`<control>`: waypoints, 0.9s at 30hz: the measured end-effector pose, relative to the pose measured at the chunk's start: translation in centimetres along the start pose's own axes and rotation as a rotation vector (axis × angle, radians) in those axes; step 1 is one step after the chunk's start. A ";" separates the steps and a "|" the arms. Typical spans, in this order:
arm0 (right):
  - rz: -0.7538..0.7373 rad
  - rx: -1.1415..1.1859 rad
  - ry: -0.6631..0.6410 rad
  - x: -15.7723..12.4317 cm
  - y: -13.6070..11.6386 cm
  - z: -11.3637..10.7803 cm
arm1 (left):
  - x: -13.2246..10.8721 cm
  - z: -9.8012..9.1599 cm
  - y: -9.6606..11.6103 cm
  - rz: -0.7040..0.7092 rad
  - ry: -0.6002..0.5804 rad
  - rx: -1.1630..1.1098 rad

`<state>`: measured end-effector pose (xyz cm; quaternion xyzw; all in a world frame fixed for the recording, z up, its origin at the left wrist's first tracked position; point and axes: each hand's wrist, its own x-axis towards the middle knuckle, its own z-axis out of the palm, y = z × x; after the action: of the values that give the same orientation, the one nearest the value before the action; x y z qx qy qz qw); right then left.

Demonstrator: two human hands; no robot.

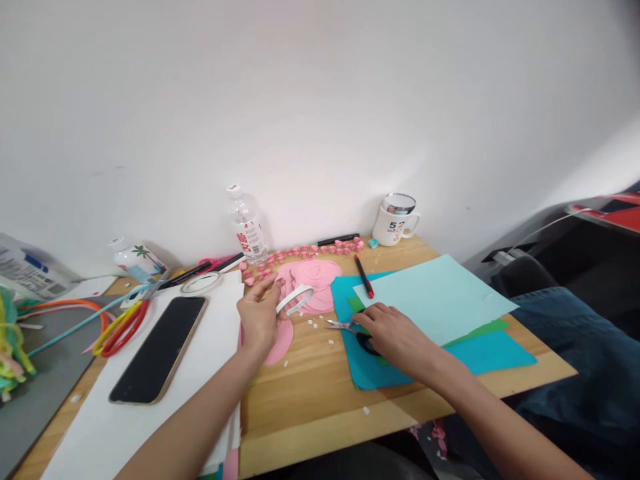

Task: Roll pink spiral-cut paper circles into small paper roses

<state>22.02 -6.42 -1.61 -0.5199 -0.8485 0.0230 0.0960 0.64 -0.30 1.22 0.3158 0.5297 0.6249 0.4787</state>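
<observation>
My left hand [259, 313] pinches a narrow curled white strip [300, 291] that looks like double-sided tape. Below that hand, pink paper circles [316, 273] lie in an overlapping pile, with one separate pink circle [281, 341] close to my wrist. My right hand [393, 327] is closed over the black handles of a pair of scissors [342, 325], whose blades point left and rest low over the sheets. Under it are a pale blue sheet [440, 293], a green sheet and a bright blue sheet [360, 373]. Tiny white scraps [331, 342] dot the wood between my hands.
Small pink rolled pieces [303, 251] line the back, near a plastic bottle [249, 230] and a white mug [395, 223]. A red-capped pen [365, 277] touches the sheets. On the left lie a phone [159, 350], white paper, a tape roll [200, 283] and red-and-yellow-handled scissors [123, 328].
</observation>
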 end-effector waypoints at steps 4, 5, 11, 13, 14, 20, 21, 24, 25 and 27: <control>0.019 -0.029 -0.046 -0.2 -0.4 -0.3 | 0.0 0.1 0.5 0.002 0.028 -0.030; 0.021 -0.006 -0.054 -0.4 -0.4 -0.6 | 0.0 0.1 0.6 0.003 0.038 -0.033; 0.100 0.500 0.102 -1.9 -0.1 -2.1 | 0.2 0.0 0.7 0.047 0.060 -0.020; 0.131 0.657 0.169 -1.8 -0.6 -2.0 | 0.3 -0.2 0.3 0.073 0.030 -0.007; 0.142 0.705 0.189 -1.5 -0.9 -1.9 | 0.4 -0.3 0.0 0.087 0.019 0.007; 0.153 0.774 0.202 0.8 -4.0 -1.1 | 0.5 -0.7 -0.8 0.156 -0.013 0.072; 0.158 0.788 0.207 1.2 -4.4 -1.1 | 0.4 -0.8 -0.8 0.174 -0.015 0.094; 0.177 0.847 0.205 1.9 -5.0 -1.2 | 0.3 -0.8 -0.8 0.203 -0.027 0.158; 0.177 0.867 0.203 2.1 -5.1 -1.2 | 0.3 -0.8 -0.8 0.206 -0.025 0.169; 0.173 0.909 0.201 2.4 -5.1 -1.2 | 0.2 -0.7 -0.8 0.199 -0.027 0.169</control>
<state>16.66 -6.67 0.62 -0.4938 -0.6923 0.3494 0.3934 0.12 -0.43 0.28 0.4144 0.5398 0.6183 0.3932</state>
